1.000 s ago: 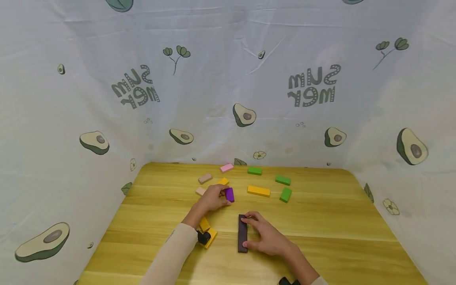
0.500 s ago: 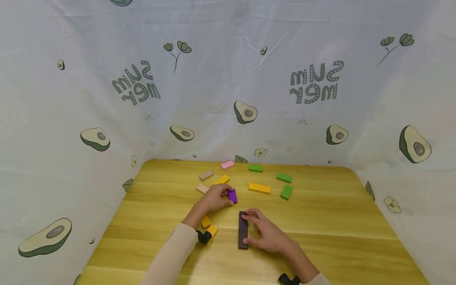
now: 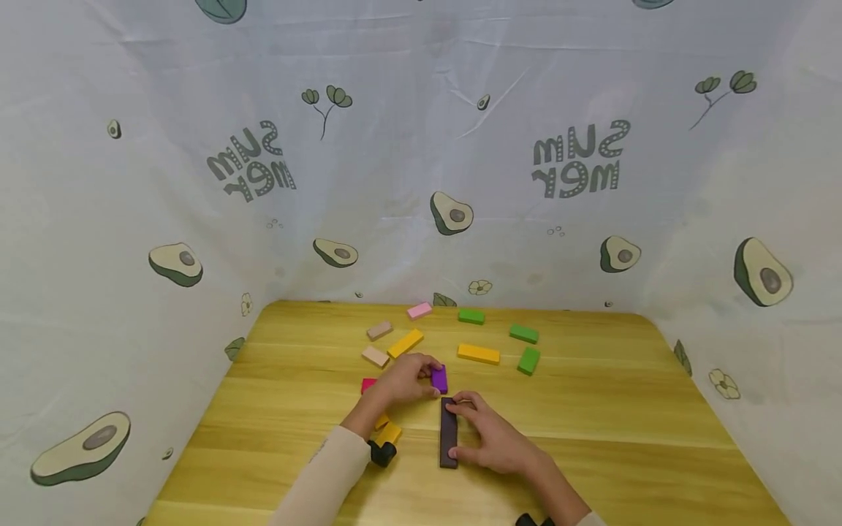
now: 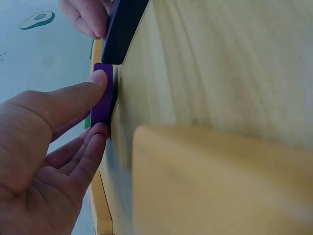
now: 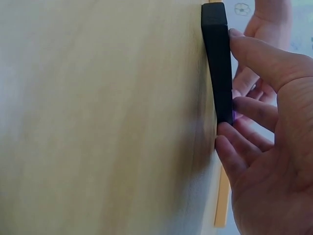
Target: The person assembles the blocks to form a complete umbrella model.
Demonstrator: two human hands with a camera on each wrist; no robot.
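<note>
My left hand [image 3: 406, 381] pinches a small purple block [image 3: 439, 380] between thumb and fingers, just beyond the far end of a long black block [image 3: 449, 437]. Thumb and fingertips of my right hand [image 3: 498, 440] grip the black block near its two ends as it lies lengthwise on the table. In the left wrist view the purple block [image 4: 102, 98] is almost end to end with the black block [image 4: 124, 32]; whether they touch I cannot tell. In the right wrist view the black block [image 5: 217, 58] hides most of the purple one.
Left of the hands lie yellow blocks [image 3: 389, 434] and a partly covered red block [image 3: 368, 384]. Farther back are beige [image 3: 376, 356], brown [image 3: 379, 331], pink [image 3: 419, 311], yellow [image 3: 478, 354] and green blocks [image 3: 523, 334]. A printed curtain [image 3: 421, 161] surrounds the wooden table [image 3: 625, 409].
My left hand has brought the purple block rightward and nearer, to the black block's far end. The red block has come into sight. My right hand keeps its hold in place.
</note>
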